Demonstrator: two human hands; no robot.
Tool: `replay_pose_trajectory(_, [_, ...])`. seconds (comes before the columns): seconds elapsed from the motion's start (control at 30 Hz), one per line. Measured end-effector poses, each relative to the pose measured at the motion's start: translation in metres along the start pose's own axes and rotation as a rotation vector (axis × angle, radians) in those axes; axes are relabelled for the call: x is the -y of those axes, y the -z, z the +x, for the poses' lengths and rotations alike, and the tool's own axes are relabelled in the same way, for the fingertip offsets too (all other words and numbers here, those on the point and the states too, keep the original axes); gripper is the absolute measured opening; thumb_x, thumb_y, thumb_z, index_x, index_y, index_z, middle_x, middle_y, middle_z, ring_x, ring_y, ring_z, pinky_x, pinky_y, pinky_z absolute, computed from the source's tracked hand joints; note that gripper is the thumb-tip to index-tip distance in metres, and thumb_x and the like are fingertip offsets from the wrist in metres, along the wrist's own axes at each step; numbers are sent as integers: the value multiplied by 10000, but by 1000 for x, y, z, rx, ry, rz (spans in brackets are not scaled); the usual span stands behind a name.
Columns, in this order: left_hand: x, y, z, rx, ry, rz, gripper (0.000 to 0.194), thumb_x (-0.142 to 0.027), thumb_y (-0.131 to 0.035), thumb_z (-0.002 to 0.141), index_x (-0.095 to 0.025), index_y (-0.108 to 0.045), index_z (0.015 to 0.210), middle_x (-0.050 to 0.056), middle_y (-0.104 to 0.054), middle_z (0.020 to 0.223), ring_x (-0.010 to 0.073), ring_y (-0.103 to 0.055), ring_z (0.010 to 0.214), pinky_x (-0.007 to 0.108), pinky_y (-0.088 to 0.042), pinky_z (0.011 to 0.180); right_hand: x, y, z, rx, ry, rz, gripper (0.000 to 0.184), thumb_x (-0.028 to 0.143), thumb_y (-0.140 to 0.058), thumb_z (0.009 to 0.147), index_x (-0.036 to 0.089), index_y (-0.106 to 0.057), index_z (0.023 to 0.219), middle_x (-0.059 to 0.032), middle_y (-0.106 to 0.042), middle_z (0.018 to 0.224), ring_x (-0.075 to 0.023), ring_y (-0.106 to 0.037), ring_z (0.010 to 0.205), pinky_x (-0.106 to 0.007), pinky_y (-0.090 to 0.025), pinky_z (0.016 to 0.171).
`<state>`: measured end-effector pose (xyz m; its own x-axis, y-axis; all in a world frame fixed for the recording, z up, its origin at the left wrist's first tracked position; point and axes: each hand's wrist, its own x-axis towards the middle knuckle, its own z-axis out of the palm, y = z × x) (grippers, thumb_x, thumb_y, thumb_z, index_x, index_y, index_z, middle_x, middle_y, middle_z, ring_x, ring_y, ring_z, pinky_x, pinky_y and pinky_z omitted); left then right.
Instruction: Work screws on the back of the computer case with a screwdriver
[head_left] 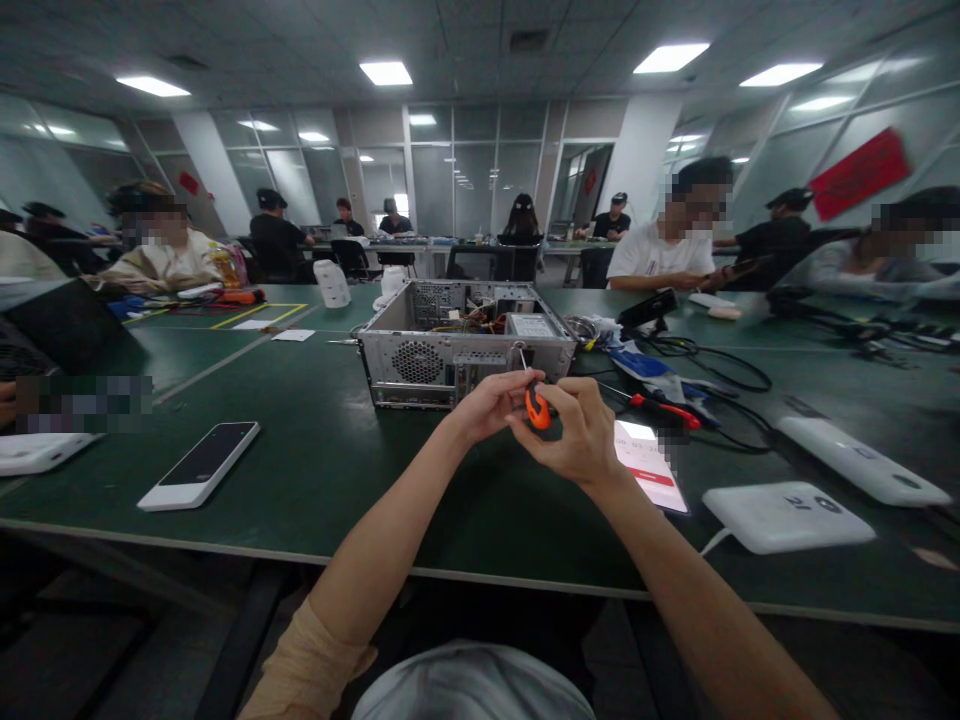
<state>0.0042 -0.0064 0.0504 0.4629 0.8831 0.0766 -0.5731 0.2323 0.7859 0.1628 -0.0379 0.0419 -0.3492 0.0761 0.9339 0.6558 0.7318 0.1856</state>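
An open metal computer case [480,352] lies on the green table in front of me, its rear panel with a round fan grille facing me. The orange and black handle of a screwdriver [538,408] is gripped between the fingers of my right hand [581,430]. Its thin shaft points away from me, and the tip meets the panel's upper right part, near the power supply [531,326]. With fingers pinched together, my left hand [487,405] steadies the screwdriver around its neck. Any screw at the tip is too small to make out.
Right of the case lie a red-handled screwdriver [667,408], a lit phone [651,470], black cables [720,350] and white power banks [787,515]. A white handheld device [199,467] rests at left. Several people sit around the tables.
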Motion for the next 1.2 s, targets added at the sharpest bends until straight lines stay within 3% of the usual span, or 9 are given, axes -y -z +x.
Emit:
replay_pose_trajectory(0.07, [1,2,2,-10,-14,11,160,-243,-642,935,-113,-723,890,36,-708,756,122,-677,681,226,-521,681,2,2,2,39,26,29,340,261,-675,829,247,-643,1167,-87,-640,1033,-212,-596,874,-340,-524,727])
replay_pose_trajectory(0.17, [0,4,4,-35,-19,18,194,-288,-686,917,-112,-716,842,28,-695,734,100,-655,650,206,-506,665,5,5,4,103,46,49,348,167,-622,844,265,-673,1175,-80,-657,1045,-199,-612,877,-334,-529,751])
replay_pose_trajectory(0.33, [-4,7,4,-60,18,-61,183,-272,-631,948,-123,-738,947,61,-749,873,113,-679,719,236,-527,762,4,2,3,119,-47,6,68,282,-663,887,220,-671,912,-34,-615,790,-149,-554,683,-260,-428,597])
replay_pose_trajectory(0.43, [-4,6,7,-89,1,-113,201,-192,-577,954,-137,-735,1065,74,-769,1025,124,-698,792,250,-534,815,3,-2,1,73,-52,-6,204,339,-681,881,212,-578,760,-2,-558,707,-122,-491,606,-243,-346,545])
replay_pose_trajectory(0.53, [-2,3,11,-187,-25,-137,183,-145,-568,947,-134,-732,1029,46,-768,909,104,-684,704,215,-525,726,4,-5,1,59,-26,-42,252,368,-675,888,212,-543,740,6,-545,698,-114,-482,591,-236,-334,532])
replay_pose_trajectory(0.7, [1,-4,17,-241,-31,-205,252,-126,-563,950,-115,-705,1158,14,-741,766,92,-654,630,202,-511,698,6,-3,2,33,-69,-27,143,336,-657,889,211,-603,934,-52,-614,865,-165,-580,752,-246,-437,583])
replay_pose_trajectory(0.87, [-2,-9,19,-242,-21,-263,325,-114,-498,983,-73,-656,1264,21,-740,737,99,-651,617,197,-487,657,4,4,4,38,105,44,344,192,-629,837,213,-627,1180,-110,-650,1093,-196,-616,868,-297,-527,692])
replay_pose_trajectory(1.0, [-4,-10,18,-251,-20,-248,294,-112,-502,979,-75,-679,1211,21,-736,722,97,-646,604,190,-464,616,4,7,6,5,127,14,332,106,-612,845,190,-657,1163,-99,-664,1046,-179,-625,857,-276,-530,713])
replay_pose_trajectory(1.2, [-3,-5,18,-230,-13,-145,184,-167,-588,953,-131,-724,1071,35,-764,840,90,-659,643,200,-475,659,-1,5,7,-25,17,-116,124,253,-656,927,170,-720,994,-2,-533,729,-104,-492,601,-221,-391,536])
